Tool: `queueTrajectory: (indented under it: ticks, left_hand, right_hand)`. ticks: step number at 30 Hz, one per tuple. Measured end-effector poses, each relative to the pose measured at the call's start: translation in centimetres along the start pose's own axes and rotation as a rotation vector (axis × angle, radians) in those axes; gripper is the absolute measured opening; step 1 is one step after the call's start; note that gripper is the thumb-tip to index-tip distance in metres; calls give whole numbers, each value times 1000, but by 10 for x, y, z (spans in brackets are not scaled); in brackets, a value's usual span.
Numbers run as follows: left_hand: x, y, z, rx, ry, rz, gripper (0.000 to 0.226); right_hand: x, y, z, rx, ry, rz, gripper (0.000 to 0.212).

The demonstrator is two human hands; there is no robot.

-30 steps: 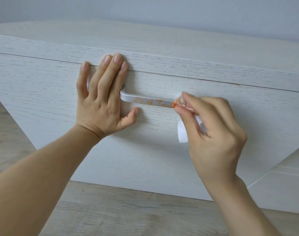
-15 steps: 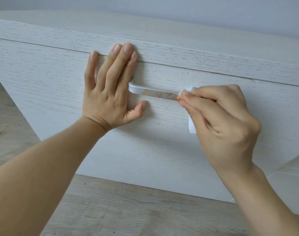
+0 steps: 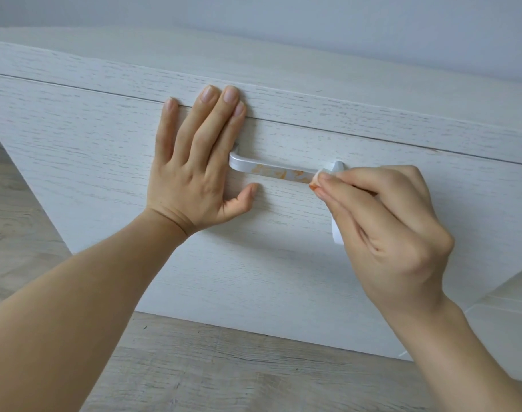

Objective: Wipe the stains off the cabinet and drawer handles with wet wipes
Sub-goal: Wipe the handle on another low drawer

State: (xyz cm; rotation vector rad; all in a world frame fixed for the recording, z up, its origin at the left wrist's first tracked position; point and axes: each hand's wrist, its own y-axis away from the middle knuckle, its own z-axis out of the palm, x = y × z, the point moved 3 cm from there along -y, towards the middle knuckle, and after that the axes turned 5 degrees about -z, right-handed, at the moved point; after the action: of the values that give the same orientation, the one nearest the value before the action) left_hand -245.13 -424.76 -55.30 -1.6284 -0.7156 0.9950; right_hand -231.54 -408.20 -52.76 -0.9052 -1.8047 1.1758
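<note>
Right hand (image 3: 381,230) pinching wet wipe (image 3: 320,177) against handle (image 3: 279,173) right end. Left hand (image 3: 194,162) lying flat, fingers straight, bracing drawer front (image 3: 105,162) beside handle's other end. Orange stains (image 3: 283,174) sitting between both hands; suggest firm strokes toward left hand, refolding wipe onto clean patch.

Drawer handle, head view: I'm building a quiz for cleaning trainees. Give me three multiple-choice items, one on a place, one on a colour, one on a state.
1. Where does the wet wipe touch the drawer handle?
A. left end
B. right end
C. middle

2. What colour are the stains?
A. orange
B. blue
C. black

3. How does the left hand lie?
A. curled round the handle
B. fist
C. flat on the drawer front

Key: 1 B, the right hand pinches it there; 2 A, orange smears along the bar; 3 C, fingers straight.
</note>
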Motion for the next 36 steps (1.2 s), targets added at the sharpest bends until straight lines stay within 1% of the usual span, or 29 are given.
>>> queueTrajectory:
  ticks: [4, 14, 17, 23, 26, 31, 36]
  left_hand:
    - [0, 0, 1, 10, -2, 4, 77]
    - [1, 1, 0, 13, -1, 11, 80]
    - [1, 0, 0, 17, -9, 15, 78]
    - [2, 0, 1, 11, -7, 15, 78]
    - [1, 0, 0, 9, -4, 18, 78]
    - [1, 0, 0, 7, -5, 15, 77]
    - [2, 1, 0, 10, -11, 17, 77]
  right_hand:
    - [1, -5, 5, -15, -8, -19, 6]
    - [-5, -3, 12, 22, -2, 3, 6]
    - [-5, -3, 11, 3, 20, -27, 5]
    - [-5, -9, 10, -13, -32, 101, 6]
    - [-5, -11, 9, -29, -39, 76, 6]
    - [-3, -3, 1, 12, -21, 72, 6]
    - [-4, -7, 8, -5, -31, 30, 6]
